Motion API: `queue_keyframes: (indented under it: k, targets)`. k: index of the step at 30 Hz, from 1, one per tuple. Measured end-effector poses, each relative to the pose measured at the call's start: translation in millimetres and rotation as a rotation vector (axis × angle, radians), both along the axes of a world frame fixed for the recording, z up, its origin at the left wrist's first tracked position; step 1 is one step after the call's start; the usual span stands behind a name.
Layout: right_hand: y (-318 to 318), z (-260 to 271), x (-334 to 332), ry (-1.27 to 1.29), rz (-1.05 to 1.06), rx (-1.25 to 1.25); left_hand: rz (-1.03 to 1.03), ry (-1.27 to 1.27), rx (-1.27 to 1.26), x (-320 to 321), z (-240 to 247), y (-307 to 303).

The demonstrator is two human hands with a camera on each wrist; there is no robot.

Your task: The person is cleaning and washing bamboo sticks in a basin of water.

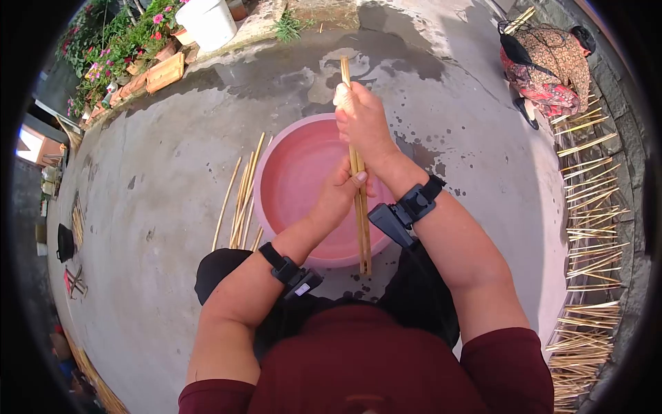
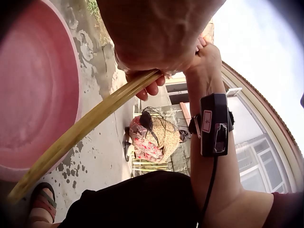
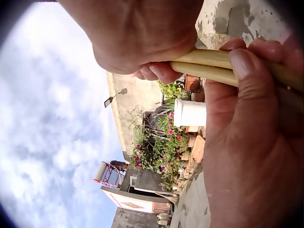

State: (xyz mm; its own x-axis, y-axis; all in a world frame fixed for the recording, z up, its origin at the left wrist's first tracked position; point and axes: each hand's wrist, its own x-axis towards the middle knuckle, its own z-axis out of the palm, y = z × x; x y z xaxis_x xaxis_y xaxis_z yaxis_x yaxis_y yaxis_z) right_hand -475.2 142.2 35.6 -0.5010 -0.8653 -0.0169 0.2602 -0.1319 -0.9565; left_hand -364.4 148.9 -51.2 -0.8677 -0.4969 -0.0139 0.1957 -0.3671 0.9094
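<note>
Two long pale-yellow sticks, side by side, stand over the right part of a pink basin in the head view. Gripping them near their far ends is my right hand, its fingers curled round them. Lower down, my left hand holds the same sticks, with the thumb lying along them in the right wrist view. Their lower ends reach past the basin's near rim. In the left wrist view one stick slants down from under the left hand.
More sticks lie on the concrete left of the basin. Many others are spread along the wall at right. A bundle of patterned cloth sits at the upper right. A white bucket and potted flowers stand at upper left.
</note>
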Motion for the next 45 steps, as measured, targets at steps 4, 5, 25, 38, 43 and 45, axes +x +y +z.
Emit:
queue_keyframes:
  k: [4, 5, 25, 38, 43, 45]
  targets:
    - [-5.2, -0.3, 0.1, 0.043, 0.061, 0.108, 0.003, -0.05, 0.023, 4.2, -4.5, -5.7]
    - [-7.4, 0.0, 2.9, 0.016, 0.046, 0.028, 0.016, -0.039, 0.031, 5.1, -5.9, -9.6]
    - [6.7, -38.6, 7.4, 0.248, 0.308, 0.268, 0.345, 0.369, 0.365, 20.9, 35.6, -99.2]
    - [36.9, -42.3, 33.3, 0.391, 0.404, 0.494, 0.461, 0.435, 0.354, 38.3, 48.2, -119.9]
    - [47.4, -46.7, 30.8, 0.035, 0.466, 0.608, 0.262, 0.26, 0.412, 33.0, 33.8, -93.7]
    - [49.8, -41.0, 29.5, -0.113, 0.529, 0.606, 0.24, 0.199, 0.422, 32.2, 33.8, -86.3]
